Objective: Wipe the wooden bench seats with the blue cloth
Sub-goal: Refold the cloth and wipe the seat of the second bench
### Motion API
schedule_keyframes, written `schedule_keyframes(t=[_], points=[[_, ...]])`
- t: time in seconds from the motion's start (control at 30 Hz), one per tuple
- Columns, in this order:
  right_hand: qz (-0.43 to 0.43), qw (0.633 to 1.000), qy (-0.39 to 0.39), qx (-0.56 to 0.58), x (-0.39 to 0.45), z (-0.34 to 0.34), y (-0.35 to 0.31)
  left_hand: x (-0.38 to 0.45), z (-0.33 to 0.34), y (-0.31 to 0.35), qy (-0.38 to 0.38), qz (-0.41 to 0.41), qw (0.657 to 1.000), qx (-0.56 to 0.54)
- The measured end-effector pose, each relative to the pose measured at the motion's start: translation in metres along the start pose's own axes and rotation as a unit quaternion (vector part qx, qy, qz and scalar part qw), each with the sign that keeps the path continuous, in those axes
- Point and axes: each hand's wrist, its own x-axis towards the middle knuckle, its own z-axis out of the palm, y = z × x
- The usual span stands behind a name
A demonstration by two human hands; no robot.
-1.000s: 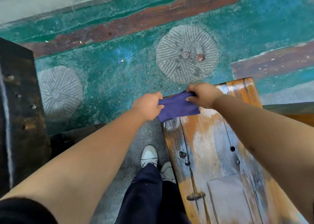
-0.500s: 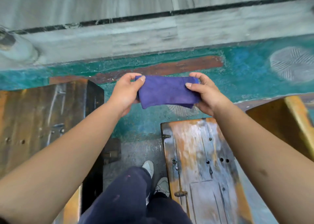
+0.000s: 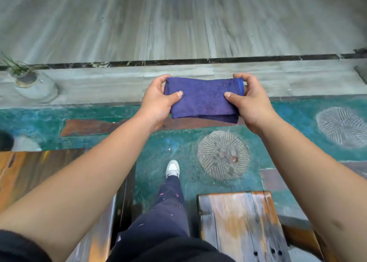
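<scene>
Blue cloth (image 3: 202, 98), folded into a thick rectangle, is up in the air between my two hands, well above the teal floor (image 3: 168, 142) and clear of both benches. My left hand (image 3: 158, 98) grips its left end, thumb on top and fingers curled underneath; my right hand (image 3: 248, 100) does the same on the right end. Below the cloth and toward me on the right is the wooden bench seat (image 3: 238, 222), worn orange and grey, not touched by anything. Another darker bench (image 3: 29, 172) sits below-left of the cloth. One white shoe (image 3: 172, 168) pokes out under it.
</scene>
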Motion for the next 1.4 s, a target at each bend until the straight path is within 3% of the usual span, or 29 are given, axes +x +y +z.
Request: schedule_keyframes(t=[0.17, 0.43, 0.7, 0.83, 1.03, 1.2, 1.4], points=[[0.006, 0.998, 0.031, -0.051, 0.126, 0.063, -0.004, 0.140, -0.038, 0.010, 0.015, -0.014, 1.000, 0.012], [0.014, 0.997, -0.019, -0.078, 0.298, 0.160, -0.053, 0.305, -0.109, 0.078, 0.048, -0.022, 0.999, -0.008], [-0.003, 0.988, -0.120, -0.097, 0.395, 0.251, -0.089, 0.359, -0.184, 0.123, 0.149, -0.003, 0.988, -0.035], [-0.018, 0.973, -0.209, -0.101, 0.432, 0.328, -0.098, 0.363, -0.242, 0.137, 0.236, 0.008, 0.971, -0.038], [-0.093, 0.918, -0.356, -0.148, 0.472, 0.451, -0.095, 0.355, -0.317, 0.136, 0.394, 0.040, 0.917, -0.054], [-0.159, 0.836, -0.497, -0.173, 0.490, 0.542, -0.089, 0.336, -0.354, 0.131, 0.526, 0.040, 0.847, -0.058], [-0.180, 0.748, -0.612, -0.182, 0.456, 0.662, -0.078, 0.292, -0.408, 0.125, 0.658, 0.016, 0.751, -0.053]])
